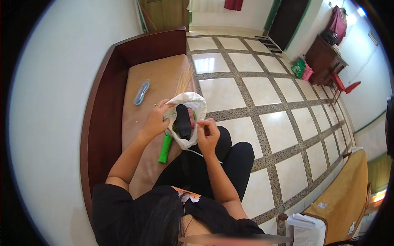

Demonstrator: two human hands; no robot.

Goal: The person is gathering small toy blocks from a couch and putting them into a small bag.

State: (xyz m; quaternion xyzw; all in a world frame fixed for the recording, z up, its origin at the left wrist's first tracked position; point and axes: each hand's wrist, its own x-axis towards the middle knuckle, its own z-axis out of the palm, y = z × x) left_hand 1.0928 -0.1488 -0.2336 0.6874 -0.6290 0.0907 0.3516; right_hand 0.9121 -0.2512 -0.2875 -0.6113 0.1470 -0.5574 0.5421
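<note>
An open white drawstring bag [201, 106] rests at my lap, its mouth facing up. Inside it lie a long black object [183, 121], a pink item [191, 118] and something green, partly hidden. My left hand [155, 121], with a ring on one finger, grips the bag's left rim. At the right rim, my right hand [209, 132] pinches the edge between thumb and fingers. A pale cord hangs below the bag. On the seat beside my leg lies a bright green handle [166, 148]; thin straw-coloured bristles [183, 81] extend beyond the bag.
A clear blue-toned case [141, 93] lies on the tan cushion [154, 70] of a dark wooden bench [103, 86]. Tiled floor spreads to the right. Farther off stand a red chair [346, 86], a dark cabinet and bags. A tan-covered piece of furniture [338, 203] is at lower right.
</note>
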